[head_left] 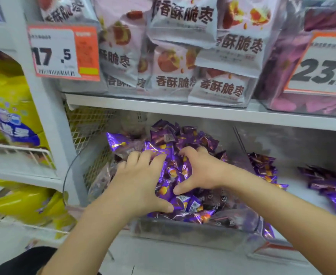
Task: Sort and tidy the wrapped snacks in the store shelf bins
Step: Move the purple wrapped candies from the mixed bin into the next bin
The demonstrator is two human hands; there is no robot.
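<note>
A clear plastic bin (183, 231) on the lower shelf holds a heap of small purple wrapped snacks (175, 139). My left hand (141, 181) lies palm down on the left of the heap, fingers spread over the wrappers and thumb low near the bin's front. My right hand (199, 171) rests on the heap beside it, fingers reaching toward the back and thumb pointing left. Both hands press on the snacks; neither plainly grips one. A few wrappers show between the two hands.
More purple snacks lie in the neighbouring bin (325, 185) to the right. The shelf above (183, 110) carries white date-snack bags (183, 56) and price tags (64, 52). A white upright post (50, 116) and yellow bags (10, 100) stand to the left.
</note>
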